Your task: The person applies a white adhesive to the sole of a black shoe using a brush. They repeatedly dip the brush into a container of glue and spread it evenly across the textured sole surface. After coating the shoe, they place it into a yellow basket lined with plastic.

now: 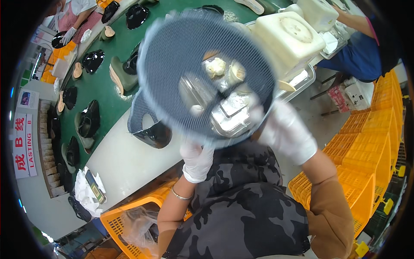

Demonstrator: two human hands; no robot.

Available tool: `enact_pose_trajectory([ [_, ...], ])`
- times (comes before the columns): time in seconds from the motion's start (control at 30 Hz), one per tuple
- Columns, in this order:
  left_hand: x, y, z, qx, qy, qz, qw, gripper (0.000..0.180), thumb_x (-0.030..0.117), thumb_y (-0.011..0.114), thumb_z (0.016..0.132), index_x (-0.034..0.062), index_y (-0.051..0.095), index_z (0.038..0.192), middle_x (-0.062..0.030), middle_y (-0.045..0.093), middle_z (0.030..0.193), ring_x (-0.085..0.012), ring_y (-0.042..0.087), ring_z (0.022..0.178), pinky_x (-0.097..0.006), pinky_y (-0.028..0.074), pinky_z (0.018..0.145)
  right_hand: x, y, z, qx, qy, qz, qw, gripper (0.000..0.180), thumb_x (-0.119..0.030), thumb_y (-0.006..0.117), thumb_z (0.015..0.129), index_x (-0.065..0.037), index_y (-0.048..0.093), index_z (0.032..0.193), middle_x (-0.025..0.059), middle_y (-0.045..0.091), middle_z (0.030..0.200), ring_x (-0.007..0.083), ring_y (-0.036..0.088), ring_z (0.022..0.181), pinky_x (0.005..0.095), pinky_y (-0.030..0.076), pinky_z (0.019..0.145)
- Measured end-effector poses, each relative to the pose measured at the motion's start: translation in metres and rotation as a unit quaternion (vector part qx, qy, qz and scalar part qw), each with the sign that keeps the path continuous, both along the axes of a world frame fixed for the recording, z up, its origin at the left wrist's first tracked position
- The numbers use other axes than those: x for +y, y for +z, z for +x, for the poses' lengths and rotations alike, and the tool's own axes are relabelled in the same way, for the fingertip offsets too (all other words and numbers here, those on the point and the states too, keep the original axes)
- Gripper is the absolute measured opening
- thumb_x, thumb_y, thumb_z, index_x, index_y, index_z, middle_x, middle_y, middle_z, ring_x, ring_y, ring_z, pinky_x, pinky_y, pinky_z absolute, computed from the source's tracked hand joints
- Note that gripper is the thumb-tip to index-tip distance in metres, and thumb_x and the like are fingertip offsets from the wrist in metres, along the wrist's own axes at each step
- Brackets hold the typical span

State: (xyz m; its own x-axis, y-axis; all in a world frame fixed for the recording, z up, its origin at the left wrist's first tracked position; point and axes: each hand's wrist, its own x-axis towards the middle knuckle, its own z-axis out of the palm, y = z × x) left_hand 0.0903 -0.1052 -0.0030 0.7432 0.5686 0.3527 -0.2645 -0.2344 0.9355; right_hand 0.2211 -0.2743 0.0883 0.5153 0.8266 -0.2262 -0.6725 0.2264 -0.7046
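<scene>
1. Grey-blue mesh piece [166, 64], upper centre of frame, motion-blurred. Likely light, flexible, easily snagged; best held by its rim.
2. Left hand [197, 162]: fingers gripping lower rim, tips hidden. Right hand [288, 131]: fingers gripping right rim, blurred.
3. White bench [129, 172] edge lower left; orange crates [358, 159] right; most room over floor [304, 103] between.

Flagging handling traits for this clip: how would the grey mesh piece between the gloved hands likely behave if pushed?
The mesh piece would probably flex, since it looks like a thin sheet. It is likely light for its size, given its large openings. Its textured surface suggests it may not slip easily.
</scene>
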Motion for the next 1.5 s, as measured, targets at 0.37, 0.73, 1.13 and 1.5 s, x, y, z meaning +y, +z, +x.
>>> enact_pose_trajectory([
  [0.37,0.016,0.015,0.017,0.188,0.001,0.393,0.9,0.086,0.025,0.08,0.059,-0.0021,0.038,0.128,-0.0243,0.038,0.127,-0.0417,0.038,0.116,-0.046,0.033,0.098,0.024,0.061,0.232,-0.463,-0.222,-0.173,0.841,0.031,-0.024,0.061,0.086,-0.005,0.054,0.11,-0.0049,0.051,0.083,0.0027,0.05,0.07,0.0183,0.041,0.061],
  [0.73,0.019,0.012,0.021,0.249,-0.051,0.463,0.849,0.082,0.053,0.075,0.06,0.0013,0.048,0.118,-0.0247,0.041,0.122,-0.0459,0.041,0.108,-0.054,0.037,0.089,0.059,0.026,0.429,-0.678,-0.129,-0.582,0.431,0.036,-0.035,0.063,0.078,-0.005,0.061,0.099,0.0145,0.063,0.098,0.0309,0.06,0.094,0.0388,0.046,0.083],
  [1.13,0.018,0.008,0.029,0.234,-0.037,0.49,0.839,0.081,0.058,0.071,0.062,0.0006,0.049,0.115,-0.0251,0.042,0.12,-0.0441,0.044,0.105,-0.053,0.041,0.084,0.078,-0.029,0.491,-0.651,-0.123,-0.603,0.443,0.027,-0.022,0.06,0.083,-0.002,0.058,0.101,0.0181,0.062,0.1,0.034,0.058,0.097,0.0393,0.045,0.083],
  [1.5,0.012,0.018,0.026,0.217,-0.035,0.477,0.851,0.077,0.046,0.077,0.059,0.0011,0.049,0.114,-0.0211,0.042,0.121,-0.0413,0.046,0.102,-0.05,0.04,0.084,0.084,0.026,0.386,-0.705,-0.117,-0.336,0.614,0.021,-0.021,0.053,0.082,-0.006,0.065,0.092,0.0144,0.064,0.085,0.0289,0.062,0.081,0.036,0.048,0.074],
])
